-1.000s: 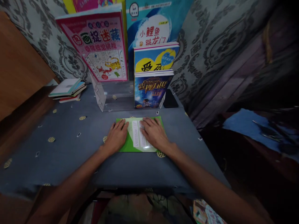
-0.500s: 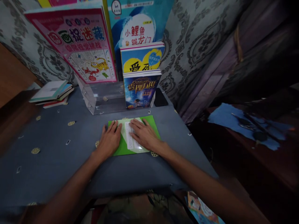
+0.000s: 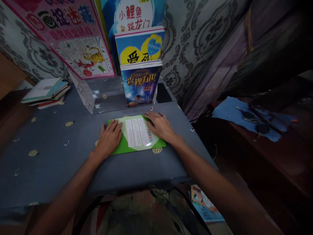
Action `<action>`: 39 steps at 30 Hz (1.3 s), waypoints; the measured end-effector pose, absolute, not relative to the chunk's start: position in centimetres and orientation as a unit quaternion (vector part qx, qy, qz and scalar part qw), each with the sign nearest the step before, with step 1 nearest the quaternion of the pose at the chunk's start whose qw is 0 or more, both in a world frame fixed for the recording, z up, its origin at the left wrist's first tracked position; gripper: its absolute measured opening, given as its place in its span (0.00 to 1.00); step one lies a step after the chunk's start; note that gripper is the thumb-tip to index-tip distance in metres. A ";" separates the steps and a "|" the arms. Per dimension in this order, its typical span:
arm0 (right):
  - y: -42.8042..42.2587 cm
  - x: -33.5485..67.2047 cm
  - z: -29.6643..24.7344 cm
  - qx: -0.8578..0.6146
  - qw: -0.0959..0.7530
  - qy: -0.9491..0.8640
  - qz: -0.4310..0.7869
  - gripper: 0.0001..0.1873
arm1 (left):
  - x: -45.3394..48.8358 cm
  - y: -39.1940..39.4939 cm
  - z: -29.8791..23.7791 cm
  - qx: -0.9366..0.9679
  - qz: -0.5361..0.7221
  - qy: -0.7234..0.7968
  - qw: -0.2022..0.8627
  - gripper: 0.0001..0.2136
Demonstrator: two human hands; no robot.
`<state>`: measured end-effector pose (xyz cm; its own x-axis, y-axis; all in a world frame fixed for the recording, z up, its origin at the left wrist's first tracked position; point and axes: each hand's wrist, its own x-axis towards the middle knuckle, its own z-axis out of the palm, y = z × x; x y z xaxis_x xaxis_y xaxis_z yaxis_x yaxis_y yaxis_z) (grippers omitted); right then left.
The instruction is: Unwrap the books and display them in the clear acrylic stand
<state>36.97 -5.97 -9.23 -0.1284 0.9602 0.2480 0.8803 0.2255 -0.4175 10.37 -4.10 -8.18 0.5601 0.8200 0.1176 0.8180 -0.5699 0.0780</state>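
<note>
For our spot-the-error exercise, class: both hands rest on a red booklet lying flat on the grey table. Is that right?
No: the head view shows the booklet is green, not red. The left hand and right hand do rest on it, flat on the grey table.

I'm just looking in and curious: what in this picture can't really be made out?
Head view: print on the green book is too small to read; the left hand and right hand cover its side edges.
The pink book is cut off by the top edge.
The dark flat object beside the blue book is too dim to identify.
The items on the blue cloth are blurred and dark.
</note>
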 end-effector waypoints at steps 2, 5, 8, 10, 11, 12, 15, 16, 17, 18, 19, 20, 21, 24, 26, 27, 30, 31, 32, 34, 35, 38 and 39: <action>-5.8 37.4 -9.2 -0.608 0.238 -0.750 0.102 0.19 | 10.3 -4.0 -8.0 0.884 0.069 0.462 0.007 0.21; -5.6 38.1 -9.2 -0.594 0.249 -0.756 0.116 0.20 | 10.2 -4.0 -7.5 0.887 0.058 0.459 0.011 0.22; -5.4 38.5 -9.3 -0.583 0.259 -0.760 0.122 0.20 | 10.2 -4.8 -7.2 0.908 0.038 0.416 0.025 0.24; -5.3 38.6 -9.4 -0.580 0.265 -0.760 0.126 0.19 | 10.2 -5.7 -7.2 0.932 0.025 0.358 0.038 0.28; -5.3 38.6 -9.4 -0.580 0.267 -0.759 0.127 0.19 | 10.3 -6.2 -7.2 0.943 0.021 0.330 0.044 0.29; -5.3 38.6 -9.4 -0.580 0.270 -0.758 0.127 0.19 | 10.3 -6.5 -7.3 0.950 0.020 0.307 0.046 0.31; -5.3 38.6 -9.3 -0.580 0.269 -0.759 0.125 0.19 | 10.4 -7.1 -7.5 0.959 0.031 0.277 0.048 0.31; -5.3 38.5 -9.1 -0.582 0.266 -0.759 0.123 0.19 | 10.4 -7.1 -7.5 0.960 0.036 0.273 0.050 0.29; -5.3 38.5 -9.0 -0.585 0.262 -0.758 0.121 0.19 | 10.3 -7.1 -7.5 0.961 0.040 0.269 0.052 0.28; -5.3 38.5 -8.8 -0.590 0.258 -0.755 0.119 0.18 | 10.3 -7.0 -7.4 0.962 0.042 0.264 0.055 0.27; -5.4 38.5 -8.6 -0.598 0.254 -0.751 0.117 0.18 | 10.1 -7.0 -7.3 0.964 0.044 0.257 0.058 0.27; -5.5 38.5 -8.4 -0.607 0.249 -0.746 0.116 0.17 | 10.0 -6.9 -7.2 0.965 0.044 0.251 0.061 0.26; -5.6 38.5 -8.2 -0.615 0.246 -0.740 0.115 0.17 | 9.8 -6.8 -7.1 0.966 0.045 0.247 0.063 0.26; -6.2 38.6 -7.7 -0.631 0.236 -0.730 0.112 0.15 | 9.0 -6.7 -7.0 0.965 0.045 0.247 0.071 0.24; -7.1 38.5 -7.4 -0.637 0.233 -0.727 0.109 0.14 | 8.2 -6.5 -7.1 0.964 0.044 0.251 0.076 0.23; -7.6 38.5 -7.3 -0.639 0.233 -0.725 0.107 0.13 | 7.8 -6.4 -7.2 0.963 0.043 0.255 0.077 0.22; -9.8 38.2 -7.1 -0.646 0.236 -0.719 0.099 0.13 | 6.4 -6.0 -7.5 0.956 0.043 0.280 0.074 0.22; -10.6 38.1 -7.1 -0.647 0.238 -0.718 0.095 0.13 | 6.0 -5.9 -7.5 0.953 0.045 0.292 0.072 0.21; -11.4 38.0 -7.1 -0.648 0.240 -0.718 0.090 0.13 | 5.5 -5.9 -7.6 0.949 0.047 0.305 0.070 0.21; -13.1 37.7 -7.2 -0.643 0.244 -0.721 0.082 0.15 | 4.8 -5.8 -7.6 0.938 0.053 0.335 0.064 0.22; -13.9 37.5 -7.3 -0.640 0.245 -0.724 0.079 0.15 | 4.6 -5.8 -7.5 0.933 0.057 0.349 0.063 0.22; -15.9 36.9 -7.5 -0.629 0.242 -0.736 0.062 0.15 | 4.1 -5.8 -7.2 0.921 0.060 0.378 0.074 0.23; -16.4 36.7 -7.6 -0.625 0.240 -0.741 0.056 0.15 | 4.1 -5.8 -7.1 0.919 0.059 0.381 0.082 0.23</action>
